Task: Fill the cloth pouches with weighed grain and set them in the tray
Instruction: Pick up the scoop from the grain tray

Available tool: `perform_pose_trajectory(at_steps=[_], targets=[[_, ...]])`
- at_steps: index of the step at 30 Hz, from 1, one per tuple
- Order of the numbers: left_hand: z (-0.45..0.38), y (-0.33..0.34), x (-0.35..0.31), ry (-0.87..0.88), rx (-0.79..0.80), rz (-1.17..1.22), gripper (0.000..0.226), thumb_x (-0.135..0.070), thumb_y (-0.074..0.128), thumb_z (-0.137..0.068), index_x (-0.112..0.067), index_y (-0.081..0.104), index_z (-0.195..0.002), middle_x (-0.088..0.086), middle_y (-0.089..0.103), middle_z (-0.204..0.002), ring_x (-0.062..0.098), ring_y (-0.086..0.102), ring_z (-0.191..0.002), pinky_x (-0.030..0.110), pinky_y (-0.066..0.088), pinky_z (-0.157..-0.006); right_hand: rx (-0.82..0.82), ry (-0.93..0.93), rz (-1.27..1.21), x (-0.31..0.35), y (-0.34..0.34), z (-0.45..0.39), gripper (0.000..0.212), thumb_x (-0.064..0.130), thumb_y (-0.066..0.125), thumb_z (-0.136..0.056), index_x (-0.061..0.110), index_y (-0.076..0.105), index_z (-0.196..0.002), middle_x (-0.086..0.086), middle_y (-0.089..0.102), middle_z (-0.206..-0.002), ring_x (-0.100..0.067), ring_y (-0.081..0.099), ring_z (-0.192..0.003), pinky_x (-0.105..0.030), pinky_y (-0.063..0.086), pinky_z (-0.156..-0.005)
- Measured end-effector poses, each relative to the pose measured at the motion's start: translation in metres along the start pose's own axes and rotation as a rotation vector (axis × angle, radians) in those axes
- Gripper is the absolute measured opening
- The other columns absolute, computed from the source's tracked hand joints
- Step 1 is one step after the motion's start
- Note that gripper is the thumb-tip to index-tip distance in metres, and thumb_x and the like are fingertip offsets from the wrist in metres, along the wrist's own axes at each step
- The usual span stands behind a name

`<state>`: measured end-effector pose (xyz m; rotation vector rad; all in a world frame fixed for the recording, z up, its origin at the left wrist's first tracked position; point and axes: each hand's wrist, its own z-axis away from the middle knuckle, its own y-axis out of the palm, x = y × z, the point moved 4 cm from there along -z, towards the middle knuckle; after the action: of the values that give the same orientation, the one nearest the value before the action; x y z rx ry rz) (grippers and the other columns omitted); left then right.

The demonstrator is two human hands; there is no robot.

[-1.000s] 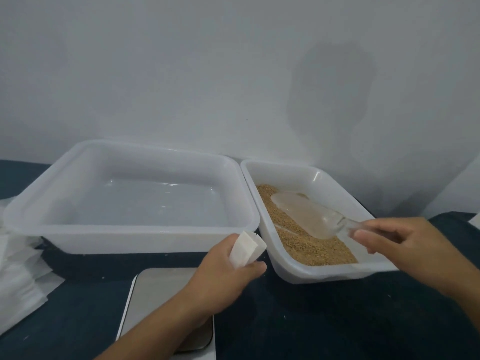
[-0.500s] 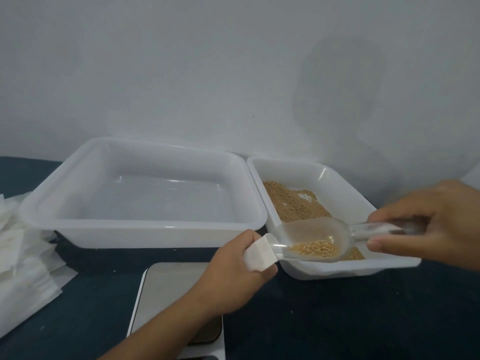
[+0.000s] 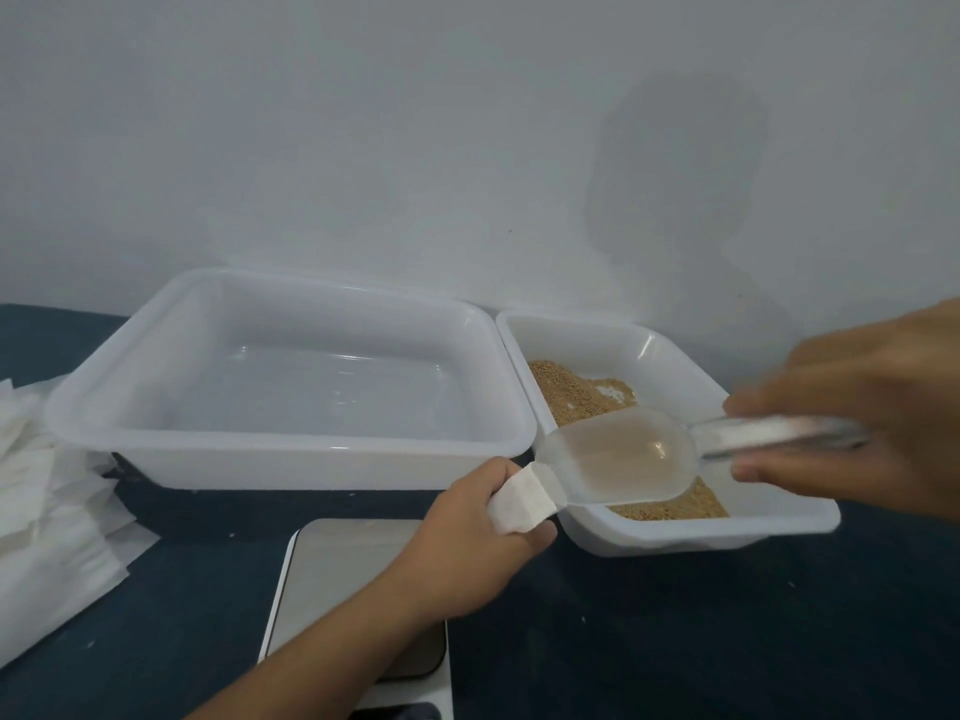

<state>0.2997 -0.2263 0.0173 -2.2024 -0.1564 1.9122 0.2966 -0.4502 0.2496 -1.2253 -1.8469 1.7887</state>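
Left grip clenches a white pouch; blurred right grip, at 3 o'clock, grasps the clear scoop; pouch mouth hidden.

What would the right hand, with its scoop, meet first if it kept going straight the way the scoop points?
Probably the pouch in the left hand: the right hand aims the scoop leftward, its lip at the pouch's mouth. Depth is unclear.

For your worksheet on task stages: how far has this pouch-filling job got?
Done: nothing finished; the large tray holds no pouches. In hand: the left hand grips a pouch while the right hand tips the scoop into it. Left: weighing on the scale, traying, the flat pouches.
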Motion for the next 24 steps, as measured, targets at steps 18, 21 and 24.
perform_pose_trajectory(at_steps=[18,21,24], targets=[[-0.003,0.001,0.009,-0.077,-0.019,0.081,0.013,-0.037,0.077,-0.087,-0.038,0.068,-0.096,-0.018,0.065,-0.073,-0.004,0.059,-0.061,0.016,0.049,-0.056,0.499,0.466,-0.202,-0.070,0.165,-0.015,0.050,0.078,0.063,-0.076,0.030,0.078,-0.081,0.011,0.074,-0.080,-0.010,0.068,-0.076,-0.033,0.057,-0.067],[-0.003,0.000,0.008,-0.073,-0.024,0.074,0.020,-0.043,0.076,-0.085,-0.052,0.063,-0.098,-0.021,0.066,-0.079,-0.006,0.061,-0.066,0.015,0.050,-0.056,0.425,0.503,-0.362,-0.060,0.185,-0.022,0.049,0.076,0.068,-0.077,0.028,0.077,-0.073,0.007,0.070,-0.071,-0.007,0.054,-0.057,-0.029,0.043,-0.057],[-0.003,-0.001,0.006,-0.075,-0.042,0.060,0.031,-0.045,0.076,-0.085,-0.065,0.056,-0.097,-0.030,0.065,-0.085,-0.011,0.062,-0.074,0.015,0.050,-0.057,0.385,0.542,-0.506,-0.055,0.193,-0.019,0.048,0.072,0.072,-0.078,0.025,0.080,-0.076,0.000,0.065,-0.067,-0.006,0.046,-0.055,-0.025,0.037,-0.056]])
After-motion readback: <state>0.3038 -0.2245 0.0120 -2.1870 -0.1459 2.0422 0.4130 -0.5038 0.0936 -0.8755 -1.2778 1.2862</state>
